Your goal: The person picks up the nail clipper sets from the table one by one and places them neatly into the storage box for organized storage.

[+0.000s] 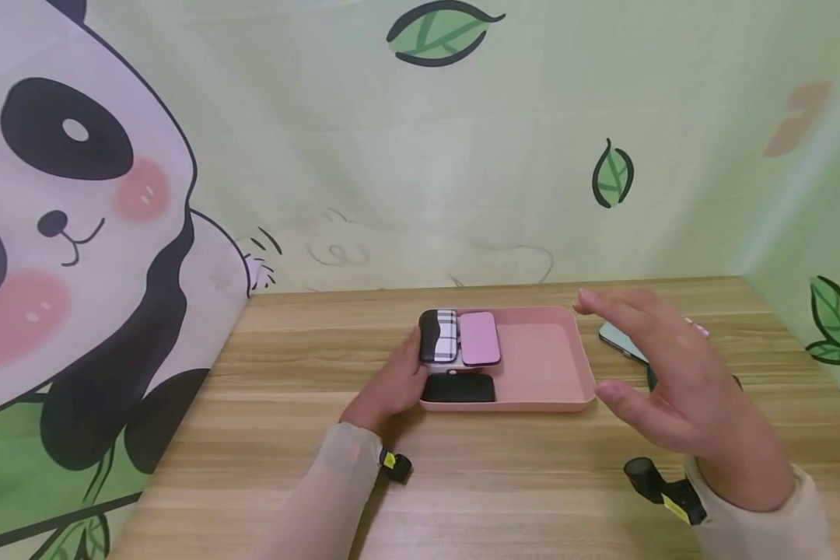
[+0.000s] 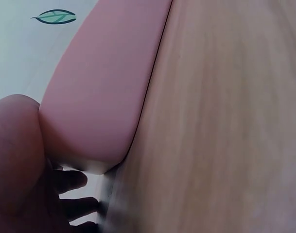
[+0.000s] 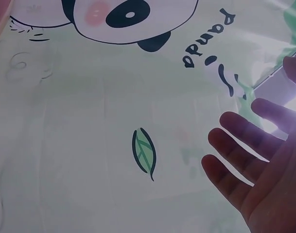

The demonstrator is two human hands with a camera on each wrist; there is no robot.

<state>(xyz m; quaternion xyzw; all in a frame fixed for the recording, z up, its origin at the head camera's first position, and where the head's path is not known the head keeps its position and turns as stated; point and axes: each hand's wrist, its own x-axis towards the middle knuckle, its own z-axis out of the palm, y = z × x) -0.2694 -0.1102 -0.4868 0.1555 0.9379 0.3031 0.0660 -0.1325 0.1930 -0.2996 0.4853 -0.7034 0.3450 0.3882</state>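
Note:
A pink tray (image 1: 546, 358) lies on the wooden table, and my left hand (image 1: 395, 381) grips its left end; the left wrist view shows the thumb against the pink tray wall (image 2: 99, 87). Inside, at the left, sit a black-and-white plaid case (image 1: 439, 336), a pink case (image 1: 480, 338) beside it, and a black case (image 1: 459, 387) nearer the front edge. Something pale shows under the upper two. My right hand (image 1: 679, 373) hovers right of the tray, fingers spread and holding nothing; the right wrist view shows the same empty hand (image 3: 264, 165).
Behind my right hand a light teal flat case (image 1: 619, 340) lies on the table (image 1: 287, 350), partly covered. Dark and pinkish bits of other things peek out around the hand. A panda-printed cloth (image 1: 322, 155) hangs at the table's back.

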